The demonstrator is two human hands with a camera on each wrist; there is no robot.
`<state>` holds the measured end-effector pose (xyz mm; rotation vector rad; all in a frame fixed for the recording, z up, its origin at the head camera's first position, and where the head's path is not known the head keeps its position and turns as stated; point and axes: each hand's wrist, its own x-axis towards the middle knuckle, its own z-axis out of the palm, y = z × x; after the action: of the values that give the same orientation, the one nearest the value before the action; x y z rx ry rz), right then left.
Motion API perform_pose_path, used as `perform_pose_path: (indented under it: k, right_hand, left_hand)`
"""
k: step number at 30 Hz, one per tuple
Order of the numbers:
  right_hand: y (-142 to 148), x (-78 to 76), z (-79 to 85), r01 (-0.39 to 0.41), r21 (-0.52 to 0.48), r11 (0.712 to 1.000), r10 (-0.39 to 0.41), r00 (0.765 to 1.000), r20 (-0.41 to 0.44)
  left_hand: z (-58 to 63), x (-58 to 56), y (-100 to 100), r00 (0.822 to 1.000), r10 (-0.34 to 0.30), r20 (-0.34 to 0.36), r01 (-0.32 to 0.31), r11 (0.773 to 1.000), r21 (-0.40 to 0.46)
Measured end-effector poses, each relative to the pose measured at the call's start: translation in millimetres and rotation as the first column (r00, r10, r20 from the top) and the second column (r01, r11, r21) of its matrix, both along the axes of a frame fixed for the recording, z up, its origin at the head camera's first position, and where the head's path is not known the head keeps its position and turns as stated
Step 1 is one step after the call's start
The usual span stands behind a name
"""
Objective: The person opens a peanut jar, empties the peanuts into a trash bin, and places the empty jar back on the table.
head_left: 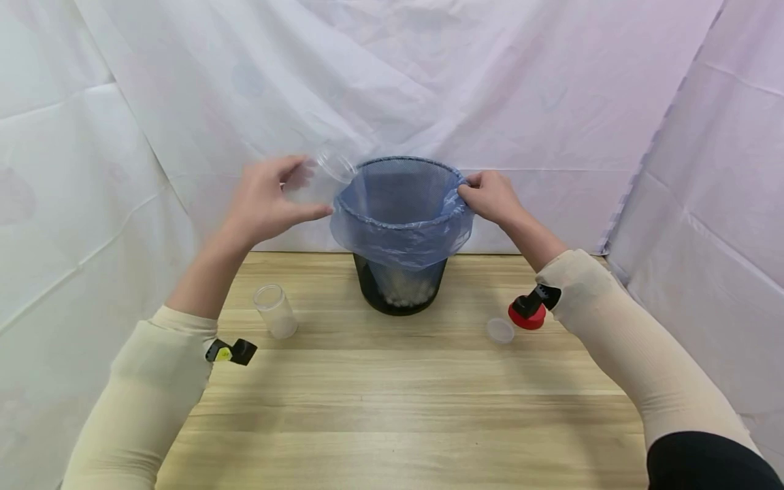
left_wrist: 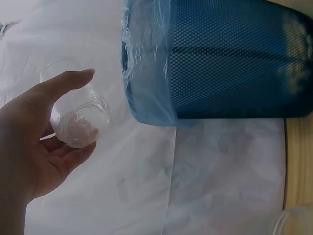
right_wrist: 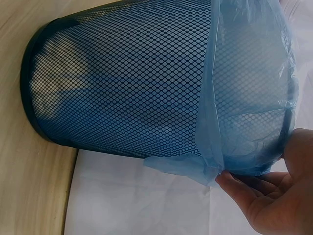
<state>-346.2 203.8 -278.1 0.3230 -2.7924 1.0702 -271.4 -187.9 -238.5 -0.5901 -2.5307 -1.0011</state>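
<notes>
My left hand [head_left: 263, 201] grips a clear plastic jar [head_left: 321, 178], tilted with its mouth toward the bin's rim. In the left wrist view the jar [left_wrist: 80, 117] looks empty, and thumb and fingers curl round it. A black mesh trash bin [head_left: 398, 292] stands upright with a translucent blue bag [head_left: 404, 241] folded over its rim. Pale bits [left_wrist: 296, 54] show through the mesh at its bottom. At the bin's right side, my right hand [head_left: 493, 197] pinches the bag's edge at the rim; the right wrist view shows the thumb and fingers [right_wrist: 239, 191] on the plastic.
A second clear jar [head_left: 277, 313] stands at the left of the wooden table [head_left: 367, 401]. To the right lie a translucent disc-shaped lid [head_left: 500, 331] and a red lid [head_left: 528, 318], the latter partly covered by the wrist camera. White cloth [head_left: 429, 75] hangs behind and on both sides.
</notes>
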Motion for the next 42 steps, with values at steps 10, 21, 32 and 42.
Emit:
perform_pose_path:
  k: [10,21,32,42]
  right_hand:
    - [-0.6,0.0,-1.2,-0.001,0.001,1.000,0.001,1.000,0.003]
    - [1.1,0.8,-0.3,0.013,0.004,1.000,-0.013,1.000,0.014]
    - [1.1,0.3,-2.4,0.012,-0.009,1.000,-0.011,1.000,0.017]
    - [2.0,-1.2,-3.5,0.007,-0.022,1.000,-0.006,1.000,0.005]
  left_hand:
    - [-22.6,18.9,1.3,0.998,0.051,-0.045,-0.044,0.989,0.139]
    - [-53.1,34.2,0.7,1.000,0.014,0.020,-0.020,0.946,0.325]
    - [-88.0,51.9,-5.6,0.998,0.003,0.063,-0.027,0.924,0.382]
    - [-115.4,67.6,-6.1,0.993,-0.006,0.122,-0.041,0.925,0.378]
